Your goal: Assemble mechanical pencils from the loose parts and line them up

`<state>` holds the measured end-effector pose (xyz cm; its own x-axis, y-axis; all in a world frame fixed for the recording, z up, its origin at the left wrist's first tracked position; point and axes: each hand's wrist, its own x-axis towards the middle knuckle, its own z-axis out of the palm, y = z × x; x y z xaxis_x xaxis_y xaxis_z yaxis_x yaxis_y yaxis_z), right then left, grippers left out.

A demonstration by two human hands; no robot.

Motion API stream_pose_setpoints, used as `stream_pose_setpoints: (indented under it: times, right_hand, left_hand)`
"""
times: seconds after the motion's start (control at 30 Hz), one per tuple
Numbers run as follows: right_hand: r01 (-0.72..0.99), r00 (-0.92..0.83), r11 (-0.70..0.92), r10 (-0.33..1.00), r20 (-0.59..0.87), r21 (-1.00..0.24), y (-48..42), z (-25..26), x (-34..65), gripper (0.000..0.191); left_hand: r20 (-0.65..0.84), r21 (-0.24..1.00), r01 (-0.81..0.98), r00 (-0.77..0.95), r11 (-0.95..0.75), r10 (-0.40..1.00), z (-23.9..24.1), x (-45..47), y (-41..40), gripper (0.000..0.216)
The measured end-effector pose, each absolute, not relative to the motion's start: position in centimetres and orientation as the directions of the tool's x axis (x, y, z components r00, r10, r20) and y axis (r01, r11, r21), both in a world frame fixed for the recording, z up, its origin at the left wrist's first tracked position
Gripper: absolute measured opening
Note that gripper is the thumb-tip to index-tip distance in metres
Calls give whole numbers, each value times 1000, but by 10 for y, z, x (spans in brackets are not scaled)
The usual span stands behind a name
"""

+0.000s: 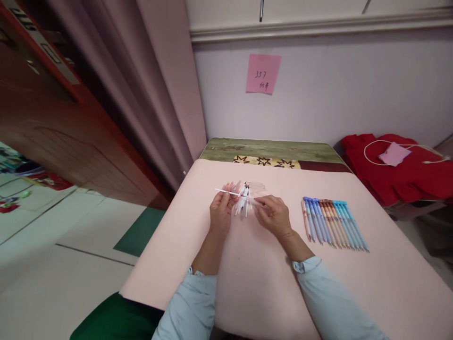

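Observation:
Between the fingers of my left hand (222, 210) is a thin white pen refill (224, 191), its dark tip pointing right. My right hand (274, 215) pinches a small clear tube (259, 202) close to that tip; whether the two touch I cannot tell. Beneath and between both hands lies a loose pile of white refills (242, 208) with dark tips. Clear tubes (255, 185) are scattered just behind them, partly hidden by my fingers. To the right, several pens (329, 222) with blue, brown and turquoise tops lie side by side in a row.
A pale pink sheet (255, 283) covers most of the table, whose green patterned far end (276, 147) shows. Red cloth (357, 156) with a white cable is at the right. A pink note (264, 74) hangs on the wall. A wooden door (88, 156) and curtain (155, 71) stand left.

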<state>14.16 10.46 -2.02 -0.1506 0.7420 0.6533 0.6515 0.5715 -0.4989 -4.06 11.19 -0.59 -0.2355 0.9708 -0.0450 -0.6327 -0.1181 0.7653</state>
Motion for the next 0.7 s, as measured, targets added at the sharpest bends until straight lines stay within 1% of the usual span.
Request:
stream_pose_setpoints:
  times: [0.7]
  right_hand:
    - [626, -154, 599, 723, 674, -500, 104, -17, 139, 18]
  left_hand:
    - [-31, 794, -599, -203, -99, 979, -7, -39, 111, 25]
